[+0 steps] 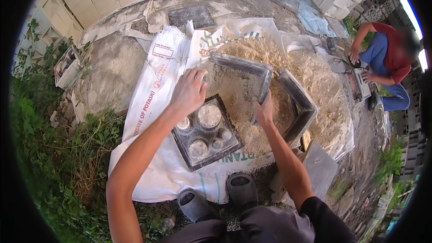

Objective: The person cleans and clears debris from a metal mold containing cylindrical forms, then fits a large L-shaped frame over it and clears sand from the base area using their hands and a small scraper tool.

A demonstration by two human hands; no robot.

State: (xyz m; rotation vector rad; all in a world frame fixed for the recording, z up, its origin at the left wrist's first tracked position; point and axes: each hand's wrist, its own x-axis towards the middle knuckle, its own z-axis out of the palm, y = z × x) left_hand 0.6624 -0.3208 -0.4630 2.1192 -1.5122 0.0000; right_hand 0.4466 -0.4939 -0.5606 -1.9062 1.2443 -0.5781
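The right hand [264,108] closes around the lower arm of a dark L-shaped mould side [247,65], which sits over sandy material just beyond the mould base. The left hand [189,87] is near that piece's far left end, fingers loosely bent; I can't tell whether it grips anything. Below it lies the square black mould base [204,134], topped with raised round forms, on white woven sacks [157,171]. A second L-shaped side [297,91] lies to the right, beside heaped sand [326,87]. Farther right, a co-worker [390,58] in a red shirt crouches.
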